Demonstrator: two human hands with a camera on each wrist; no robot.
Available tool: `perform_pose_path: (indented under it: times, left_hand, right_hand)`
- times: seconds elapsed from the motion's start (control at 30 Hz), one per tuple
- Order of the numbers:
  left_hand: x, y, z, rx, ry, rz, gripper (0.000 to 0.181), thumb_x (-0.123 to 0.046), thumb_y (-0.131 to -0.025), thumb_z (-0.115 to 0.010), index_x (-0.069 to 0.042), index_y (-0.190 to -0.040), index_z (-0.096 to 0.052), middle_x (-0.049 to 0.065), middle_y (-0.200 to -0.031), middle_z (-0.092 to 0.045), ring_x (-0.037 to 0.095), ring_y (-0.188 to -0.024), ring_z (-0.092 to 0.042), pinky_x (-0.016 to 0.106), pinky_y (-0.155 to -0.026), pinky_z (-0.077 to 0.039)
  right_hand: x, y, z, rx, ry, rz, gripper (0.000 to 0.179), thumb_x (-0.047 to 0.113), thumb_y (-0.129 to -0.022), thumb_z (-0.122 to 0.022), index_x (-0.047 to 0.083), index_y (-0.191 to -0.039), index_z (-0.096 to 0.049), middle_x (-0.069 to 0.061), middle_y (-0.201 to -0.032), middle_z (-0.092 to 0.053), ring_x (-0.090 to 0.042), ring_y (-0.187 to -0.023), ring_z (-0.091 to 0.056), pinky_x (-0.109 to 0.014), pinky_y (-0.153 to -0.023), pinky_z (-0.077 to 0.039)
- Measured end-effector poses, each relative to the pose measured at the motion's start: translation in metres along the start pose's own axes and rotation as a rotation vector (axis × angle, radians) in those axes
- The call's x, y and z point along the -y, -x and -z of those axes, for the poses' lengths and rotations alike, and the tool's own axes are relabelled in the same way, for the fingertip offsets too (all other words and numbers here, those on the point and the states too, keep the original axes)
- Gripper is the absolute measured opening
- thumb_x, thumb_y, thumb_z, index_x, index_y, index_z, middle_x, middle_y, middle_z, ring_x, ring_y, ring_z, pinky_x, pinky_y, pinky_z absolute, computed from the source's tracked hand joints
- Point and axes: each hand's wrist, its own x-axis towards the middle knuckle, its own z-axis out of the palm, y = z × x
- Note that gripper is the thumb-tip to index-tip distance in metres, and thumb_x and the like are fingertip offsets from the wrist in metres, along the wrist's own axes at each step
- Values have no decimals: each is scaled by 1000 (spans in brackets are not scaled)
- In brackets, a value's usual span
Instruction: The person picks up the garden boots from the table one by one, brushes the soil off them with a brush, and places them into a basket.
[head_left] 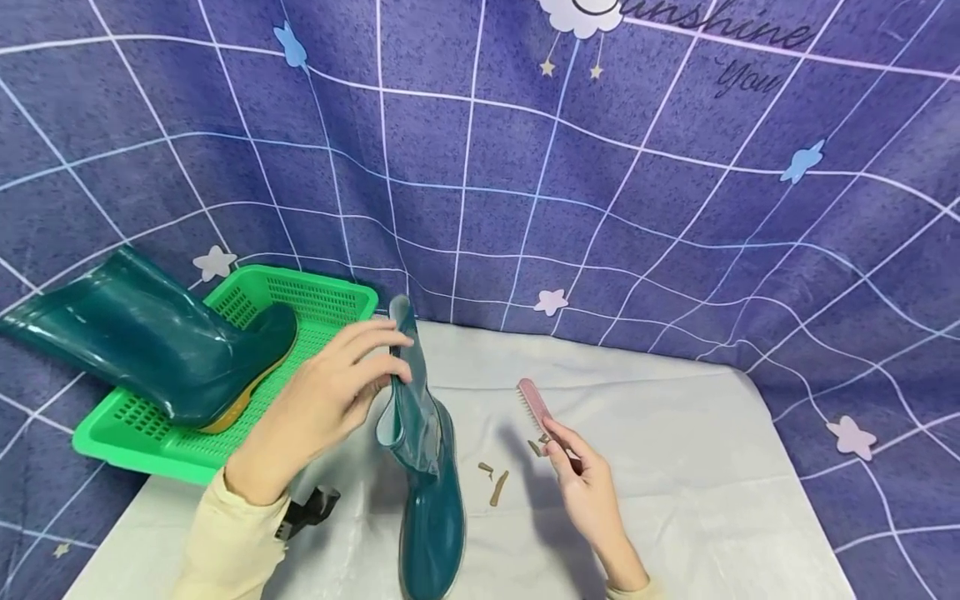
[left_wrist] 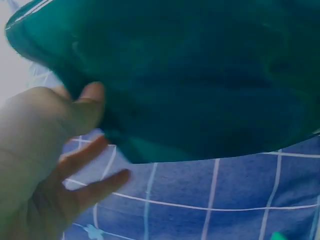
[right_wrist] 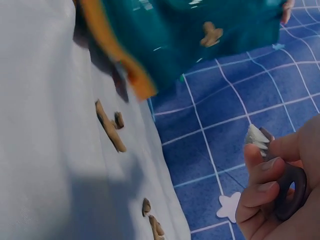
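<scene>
A dark green rubber boot (head_left: 433, 533) is at the middle of the white-covered table, toe toward me. My left hand (head_left: 322, 400) grips the top edge of its shaft; the left wrist view shows the thumb (left_wrist: 92, 97) against the green shaft (left_wrist: 200, 85). In my right hand (head_left: 588, 492) is a pink brush (head_left: 531, 400) with pale bristles, held by its handle to the right of the boot and apart from it. A brown smear (right_wrist: 211, 35) sticks to the shaft in the right wrist view. Brown pieces (head_left: 499, 488) lie on the cloth between boot and brush.
A green plastic basket (head_left: 322, 287) stands at the left, with a second green boot (head_left: 165, 333) lying across it. A black object (head_left: 311, 510) lies beside my left wrist. A blue grid-patterned curtain (head_left: 600, 208) hangs behind the white cloth (head_left: 705, 500).
</scene>
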Motion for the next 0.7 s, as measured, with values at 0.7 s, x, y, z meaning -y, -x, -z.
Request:
perform_pose_path:
  times: [0.7]
  left_hand:
    - [15, 46, -25, -156, -21, 246, 19, -4, -73, -72, -21, -76, -66, 0, -99, -65, 33, -126, -52, 39, -105, -43]
  right_hand:
    - [20, 26, -42, 142, 79, 226, 35, 17, -103, -53, 24, -136, -60, 2, -96, -69, -5, -68, -55, -18, -55, -47]
